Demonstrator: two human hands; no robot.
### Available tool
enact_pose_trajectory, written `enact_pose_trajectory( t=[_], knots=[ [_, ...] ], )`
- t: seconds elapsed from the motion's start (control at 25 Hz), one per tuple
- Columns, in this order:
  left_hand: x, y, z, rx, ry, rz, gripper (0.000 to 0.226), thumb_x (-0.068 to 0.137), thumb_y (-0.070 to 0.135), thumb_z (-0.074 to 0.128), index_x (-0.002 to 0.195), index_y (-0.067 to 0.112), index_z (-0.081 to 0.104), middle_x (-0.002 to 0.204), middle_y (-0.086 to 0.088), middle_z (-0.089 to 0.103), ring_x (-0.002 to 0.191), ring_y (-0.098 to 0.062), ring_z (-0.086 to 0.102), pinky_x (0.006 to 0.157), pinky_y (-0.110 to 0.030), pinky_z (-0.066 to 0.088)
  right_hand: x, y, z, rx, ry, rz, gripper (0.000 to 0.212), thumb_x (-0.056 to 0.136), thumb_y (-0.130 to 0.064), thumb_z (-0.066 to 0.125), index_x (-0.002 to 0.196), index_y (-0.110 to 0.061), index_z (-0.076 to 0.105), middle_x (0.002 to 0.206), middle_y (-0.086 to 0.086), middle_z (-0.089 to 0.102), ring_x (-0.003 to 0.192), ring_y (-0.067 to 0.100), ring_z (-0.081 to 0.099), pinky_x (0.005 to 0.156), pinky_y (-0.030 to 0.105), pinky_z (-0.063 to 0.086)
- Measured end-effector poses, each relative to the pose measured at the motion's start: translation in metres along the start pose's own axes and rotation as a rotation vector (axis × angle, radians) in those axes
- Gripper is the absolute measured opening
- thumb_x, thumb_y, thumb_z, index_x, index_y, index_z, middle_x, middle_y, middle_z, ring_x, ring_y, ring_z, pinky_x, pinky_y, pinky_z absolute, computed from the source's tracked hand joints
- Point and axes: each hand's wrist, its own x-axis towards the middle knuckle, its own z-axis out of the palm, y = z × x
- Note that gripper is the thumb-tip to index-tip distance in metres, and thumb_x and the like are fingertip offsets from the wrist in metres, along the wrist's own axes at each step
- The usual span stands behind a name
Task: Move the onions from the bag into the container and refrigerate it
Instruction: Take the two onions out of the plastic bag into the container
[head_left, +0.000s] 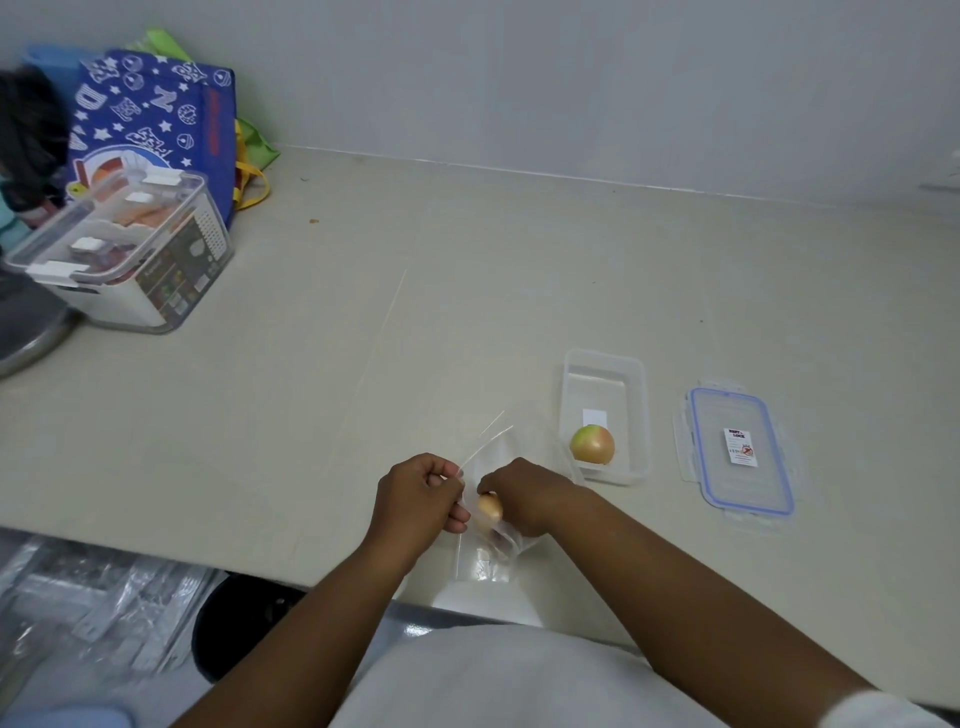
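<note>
A clear plastic bag (485, 564) lies near the counter's front edge. My left hand (418, 496) pinches the bag's open rim. My right hand (522, 496) reaches into the bag's mouth and grips a small pale onion (491, 508), partly hidden by the fingers. To the right, an open clear rectangular container (605, 366) holds one yellow-green onion (592, 444) at its near end. The container's lid (740, 452), clear with a blue seal, lies flat on the counter further right.
A large clear storage box (124, 254) with white clips stands at the far left, with a blue patterned shopping bag (156, 114) behind it. A metal pan edge (31, 338) pokes in at the left. Plastic packaging (104, 608) lies below the counter edge.
</note>
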Motion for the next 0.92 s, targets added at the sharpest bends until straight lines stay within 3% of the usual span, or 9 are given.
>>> enact_pose_trajectory(
  t=[0.16, 0.28, 0.4, 0.52, 0.68, 0.92],
  knots=[
    [-0.002, -0.002, 0.002, -0.013, -0.005, -0.003, 0.010, 0.081, 0.007, 0.060, 0.080, 0.011, 0.069, 0.053, -0.002, 0.067, 0.054, -0.029, 0.072, 0.059, -0.041, 0.063, -0.015, 0.007, -0.004, 0.084, 0.142, 0.002, 0.038, 0.079, -0.019, 0.065, 0.117, -0.017, 0.058, 0.110, 0.011, 0.060, 0.099, 0.030, 0.060, 0.079, 0.037, 0.051],
    [-0.002, -0.003, 0.002, -0.009, 0.001, -0.002, 0.010, 0.082, 0.007, 0.060, 0.080, 0.012, 0.069, 0.053, -0.002, 0.068, 0.055, -0.028, 0.072, 0.061, -0.040, 0.063, -0.044, 0.012, -0.016, 0.086, 0.436, -0.057, 0.055, 0.074, -0.024, 0.066, 0.126, -0.023, 0.049, 0.111, 0.006, 0.055, 0.090, 0.030, 0.063, 0.072, 0.040, 0.055],
    [0.000, -0.003, 0.000, -0.022, 0.013, 0.000, 0.010, 0.082, 0.006, 0.061, 0.080, 0.011, 0.069, 0.052, -0.002, 0.066, 0.055, -0.028, 0.072, 0.061, -0.040, 0.063, -0.072, 0.028, -0.027, 0.293, 0.708, -0.118, 0.066, 0.071, -0.034, 0.075, 0.130, -0.031, 0.047, 0.119, -0.003, 0.055, 0.094, 0.021, 0.062, 0.075, 0.037, 0.056],
    [0.001, -0.004, 0.000, -0.024, 0.019, 0.001, 0.010, 0.083, 0.005, 0.060, 0.080, 0.010, 0.069, 0.051, 0.000, 0.065, 0.055, -0.028, 0.072, 0.061, -0.039, 0.062, -0.067, 0.064, -0.036, 0.527, 0.881, 0.094, 0.064, 0.068, -0.028, 0.083, 0.126, -0.023, 0.057, 0.123, 0.001, 0.057, 0.107, 0.021, 0.059, 0.087, 0.033, 0.050],
    [-0.001, -0.004, 0.001, -0.021, 0.011, 0.012, 0.009, 0.083, 0.004, 0.062, 0.080, 0.009, 0.069, 0.050, 0.002, 0.063, 0.054, -0.028, 0.072, 0.057, -0.038, 0.062, -0.024, 0.114, -0.046, 0.528, 0.699, 0.502, 0.060, 0.073, -0.030, 0.075, 0.128, -0.019, 0.055, 0.128, 0.010, 0.057, 0.115, 0.031, 0.055, 0.082, 0.034, 0.043],
    [-0.004, -0.004, 0.000, -0.027, 0.002, 0.017, 0.008, 0.084, 0.003, 0.063, 0.082, 0.008, 0.069, 0.050, 0.002, 0.062, 0.055, -0.026, 0.072, 0.055, -0.034, 0.060, 0.017, 0.139, -0.042, 0.534, 0.501, 0.560, 0.059, 0.077, -0.029, 0.067, 0.133, -0.022, 0.049, 0.125, 0.012, 0.056, 0.105, 0.032, 0.059, 0.074, 0.033, 0.045]
  ],
)
